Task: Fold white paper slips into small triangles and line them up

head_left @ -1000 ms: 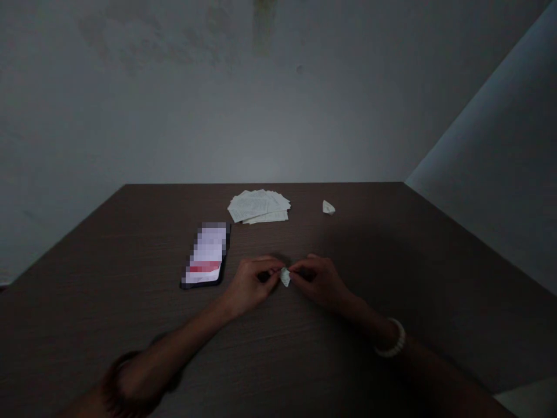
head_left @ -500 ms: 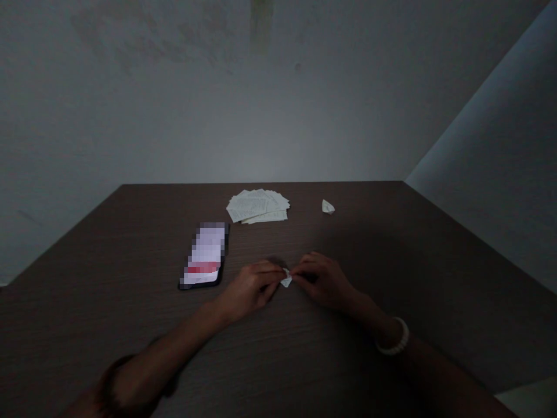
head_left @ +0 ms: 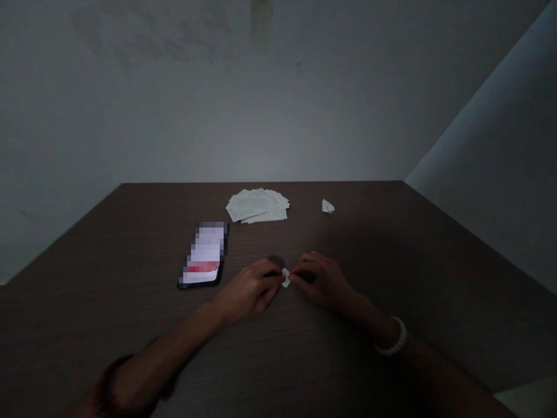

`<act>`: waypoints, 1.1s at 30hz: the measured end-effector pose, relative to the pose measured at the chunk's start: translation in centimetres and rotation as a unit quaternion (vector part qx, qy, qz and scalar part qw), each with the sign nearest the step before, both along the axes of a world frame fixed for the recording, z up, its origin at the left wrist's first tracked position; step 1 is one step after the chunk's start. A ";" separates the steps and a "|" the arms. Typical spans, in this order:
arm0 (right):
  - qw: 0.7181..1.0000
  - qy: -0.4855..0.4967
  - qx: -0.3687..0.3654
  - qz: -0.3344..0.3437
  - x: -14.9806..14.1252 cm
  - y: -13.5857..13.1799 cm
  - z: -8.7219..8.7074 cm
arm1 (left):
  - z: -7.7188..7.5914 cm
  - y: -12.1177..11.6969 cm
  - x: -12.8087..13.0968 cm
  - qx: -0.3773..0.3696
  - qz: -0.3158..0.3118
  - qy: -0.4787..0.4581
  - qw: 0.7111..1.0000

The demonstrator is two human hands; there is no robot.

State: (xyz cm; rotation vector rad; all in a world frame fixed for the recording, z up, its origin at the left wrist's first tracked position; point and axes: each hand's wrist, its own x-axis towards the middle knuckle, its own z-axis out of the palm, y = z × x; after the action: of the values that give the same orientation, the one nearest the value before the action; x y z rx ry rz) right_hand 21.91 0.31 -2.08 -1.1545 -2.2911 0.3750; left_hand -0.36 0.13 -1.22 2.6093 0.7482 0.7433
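Between my two hands, low over the table, is a small folded piece of white paper (head_left: 285, 278). My left hand (head_left: 256, 287) pinches its left side with thumb and fingers. From the other side my right hand (head_left: 321, 280) grips it with closed fingertips; a white beaded bracelet (head_left: 394, 337) circles that wrist. The fingers cover part of the paper, so its exact shape is hard to make out. Behind my hands lies a fanned stack of printed paper sheets (head_left: 257, 206).
A smartphone (head_left: 204, 255) with a lit, pixelated screen lies left of my hands. Another small folded white paper (head_left: 328, 206) sits at the back right. The dark brown table (head_left: 108, 249) meets a stained grey wall (head_left: 209, 116).
The paper between my hands looks narrower and more closely folded than before. My fingers have shifted slightly around it; the phone, stack and other paper stay where they were.
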 end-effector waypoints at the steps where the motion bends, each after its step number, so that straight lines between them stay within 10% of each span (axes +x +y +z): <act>1: 1.000 -0.002 -0.001 -0.005 0.0 0.0 0.0 | 0.2 0.0 0.0 -0.006 -0.003 -0.001 1.000; 33: 0.999 -0.025 0.005 0.019 -0.2 -0.2 0.3 | 1.9 0.3 -0.6 0.029 -0.059 0.119 0.991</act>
State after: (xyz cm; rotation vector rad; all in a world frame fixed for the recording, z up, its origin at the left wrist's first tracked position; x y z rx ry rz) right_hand 21.76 0.10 -1.83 -1.1285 -2.3598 0.3531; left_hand -0.98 0.43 0.71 2.8003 0.6373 0.4307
